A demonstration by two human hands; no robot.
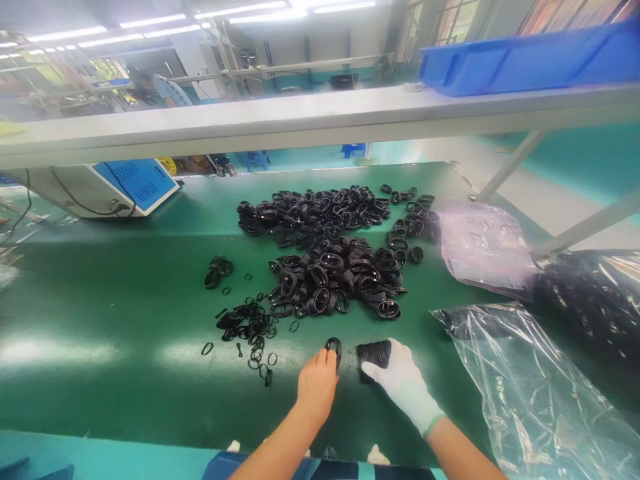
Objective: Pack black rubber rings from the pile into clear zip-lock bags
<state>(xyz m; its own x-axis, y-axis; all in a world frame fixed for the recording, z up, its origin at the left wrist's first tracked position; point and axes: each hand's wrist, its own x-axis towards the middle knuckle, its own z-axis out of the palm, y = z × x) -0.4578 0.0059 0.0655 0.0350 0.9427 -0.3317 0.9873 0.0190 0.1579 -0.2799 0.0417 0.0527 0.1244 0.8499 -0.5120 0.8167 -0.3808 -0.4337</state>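
Observation:
My bare left hand [317, 385] rests on the green table with its fingers curled on a single black rubber ring [334, 347]. My right hand [400, 380], in a white glove, is closed on a stacked row of black rings [374, 355] lying on the table. Just beyond both hands lies a big heap of black rings [334, 277], with a second heap [313, 212] farther back. Small loose black rings and scraps [247, 327] are scattered to the left of my left hand.
A clear plastic bag [535, 387] lies at the right, with a bag of black parts [590, 300] and a pinkish bag [483, 243] behind it. A white-and-blue machine [107, 188] stands at the back left under a shelf [300, 120] bearing a blue bin [530, 60]. A person is far back left.

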